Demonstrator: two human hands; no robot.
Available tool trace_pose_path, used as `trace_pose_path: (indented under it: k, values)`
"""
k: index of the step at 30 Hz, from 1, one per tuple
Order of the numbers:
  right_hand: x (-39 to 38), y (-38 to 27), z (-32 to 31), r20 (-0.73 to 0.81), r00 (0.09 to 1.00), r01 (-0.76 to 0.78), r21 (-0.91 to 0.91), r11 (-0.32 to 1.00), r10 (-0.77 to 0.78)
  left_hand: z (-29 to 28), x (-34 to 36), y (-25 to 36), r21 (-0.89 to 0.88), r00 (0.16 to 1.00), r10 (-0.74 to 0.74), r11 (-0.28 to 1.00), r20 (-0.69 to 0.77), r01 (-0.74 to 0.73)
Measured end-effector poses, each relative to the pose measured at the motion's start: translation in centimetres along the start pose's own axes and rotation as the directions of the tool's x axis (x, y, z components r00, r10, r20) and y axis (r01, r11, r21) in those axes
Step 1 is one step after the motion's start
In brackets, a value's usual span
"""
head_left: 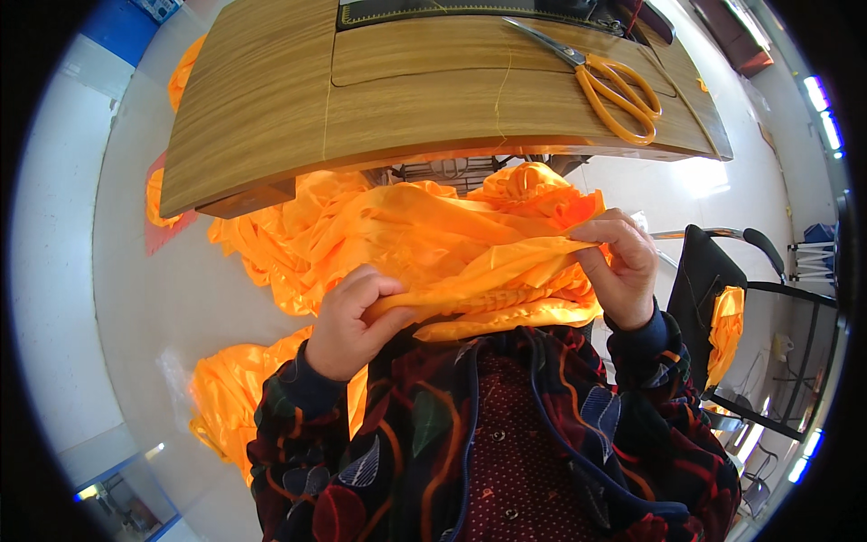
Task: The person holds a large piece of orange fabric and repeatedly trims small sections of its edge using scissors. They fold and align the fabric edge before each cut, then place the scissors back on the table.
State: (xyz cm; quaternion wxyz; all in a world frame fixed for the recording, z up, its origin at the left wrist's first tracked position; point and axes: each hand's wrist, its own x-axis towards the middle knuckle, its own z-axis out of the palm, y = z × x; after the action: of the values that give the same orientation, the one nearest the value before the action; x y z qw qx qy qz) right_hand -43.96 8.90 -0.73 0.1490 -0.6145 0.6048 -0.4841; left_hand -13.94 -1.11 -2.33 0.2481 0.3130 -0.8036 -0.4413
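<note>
A large piece of shiny orange fabric [397,221] is heaped across my lap and spills down under the table's front edge. My left hand [357,321] is closed on a folded edge of it, thumb and fingers pinching the cloth. To the right, my right hand [623,262] pinches the same edge between thumb and fingertips, so a strip stretches between the two hands. Below this strip lies a gathered, puckered band of the fabric. Both hands are just above my lap, nearer to me than the table.
Orange-handled scissors [619,95] lie on the wooden table [262,90], with loose threads nearby. Part of a sewing machine bed [470,11] shows at the table's far side. More orange cloth [239,388] rests on the floor at left. A black chair [700,271] stands at right.
</note>
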Motion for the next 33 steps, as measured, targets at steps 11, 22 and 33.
trace_pose_path:
  k: [11, 22, 33]
  values:
    - [0.1, 0.3, 0.3, 0.054, 0.998, -0.029, -0.169, 0.985, 0.038, -0.2, -1.2, -0.1, 0.251, 0.967, 0.189, 0.957, -0.171, -0.143]
    - [-0.5, 1.4, 1.8, 0.035, 0.997, -0.069, -0.157, 0.985, 0.076, 0.9, -2.6, -0.5, 0.112, 0.973, 0.034, 0.994, -0.226, -0.009]
    - [-0.8, 0.7, 2.9, 0.129, 0.991, -0.016, -0.112, 0.994, 0.031, 1.0, -1.3, -1.4, 0.256, 0.971, 0.227, 0.946, -0.075, -0.201]
